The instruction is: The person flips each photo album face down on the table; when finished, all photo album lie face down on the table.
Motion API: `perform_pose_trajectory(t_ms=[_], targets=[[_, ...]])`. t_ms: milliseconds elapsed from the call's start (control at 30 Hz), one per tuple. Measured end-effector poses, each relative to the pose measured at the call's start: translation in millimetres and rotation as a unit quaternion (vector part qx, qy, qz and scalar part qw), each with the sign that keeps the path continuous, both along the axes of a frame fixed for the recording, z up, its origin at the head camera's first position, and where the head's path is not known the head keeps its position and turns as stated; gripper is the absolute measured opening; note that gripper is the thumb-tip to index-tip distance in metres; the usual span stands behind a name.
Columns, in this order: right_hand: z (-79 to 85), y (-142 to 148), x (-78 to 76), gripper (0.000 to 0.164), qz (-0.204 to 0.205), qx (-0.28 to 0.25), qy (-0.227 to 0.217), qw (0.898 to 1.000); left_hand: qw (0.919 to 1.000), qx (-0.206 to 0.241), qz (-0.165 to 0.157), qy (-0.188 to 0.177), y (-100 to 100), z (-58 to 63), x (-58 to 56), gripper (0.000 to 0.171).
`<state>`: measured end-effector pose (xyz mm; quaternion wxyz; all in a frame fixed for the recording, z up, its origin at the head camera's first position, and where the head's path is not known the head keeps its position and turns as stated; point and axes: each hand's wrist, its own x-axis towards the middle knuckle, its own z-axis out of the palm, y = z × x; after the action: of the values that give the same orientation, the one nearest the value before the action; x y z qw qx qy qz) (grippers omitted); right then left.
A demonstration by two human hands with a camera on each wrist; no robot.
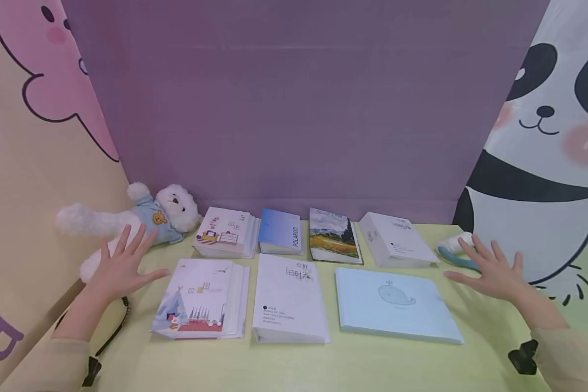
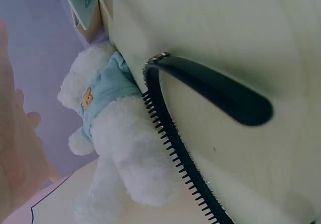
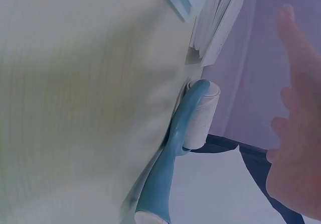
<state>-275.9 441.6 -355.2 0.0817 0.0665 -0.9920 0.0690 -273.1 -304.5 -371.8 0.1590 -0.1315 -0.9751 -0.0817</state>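
Note:
My left hand [image 1: 120, 267] is held in the air with fingers spread, near a white plush toy [image 1: 164, 215] in a light blue top. Below it, partly hidden by the arm in the head view, a black toothed headband [image 2: 173, 133] lies on the table. My right hand [image 1: 497, 275] is likewise spread and holds nothing, beside a lint roller [image 3: 173, 148] with a blue handle and white roll. Between the hands lie albums: one with a tent picture [image 1: 193, 299], a white one [image 1: 291, 299] and a pale blue whale one [image 1: 397, 305].
Behind these stand a white illustrated album [image 1: 222, 231], a blue POLAROID album [image 1: 280, 231], a landscape-painting book [image 1: 333, 234] and another white album [image 1: 397, 239]. A purple backdrop [image 1: 294, 109] rises at the table's back. Walls with cartoon drawings flank both sides.

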Motion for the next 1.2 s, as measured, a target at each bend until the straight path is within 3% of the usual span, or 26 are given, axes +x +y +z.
perform_pose_trajectory(t_ms=[133,267,467,667,1000,1200], targets=[[2.9,0.8,-2.1,0.094,0.0,0.004,-0.003,1.0,1.0,0.002,-0.006,0.006,2.6,3.4,-1.3,0.095],[5.2,2.7,-6.3,0.085,0.033,-0.024,0.03,0.999,0.9997,0.017,-0.017,0.008,5.6,6.4,-4.7,0.09],[8.0,2.7,-11.3,0.056,0.089,-0.045,0.1,0.99,0.9962,0.082,-0.029,-0.008,20.1,18.8,-9.4,0.069],[9.1,-5.3,-11.6,0.033,0.094,-0.049,0.127,0.986,0.988,0.147,-0.046,0.007,40.4,30.7,-14.1,0.047],[6.0,-20.2,-22.9,0.028,0.083,-0.07,0.139,0.984,0.9763,0.205,-0.057,0.039,82.3,28.6,-33.6,0.035],[0.7,-29.5,-28.8,0.028,0.082,-0.082,0.145,0.983,0.9721,0.226,-0.06,0.017,112.1,27.0,-37.7,0.034]])
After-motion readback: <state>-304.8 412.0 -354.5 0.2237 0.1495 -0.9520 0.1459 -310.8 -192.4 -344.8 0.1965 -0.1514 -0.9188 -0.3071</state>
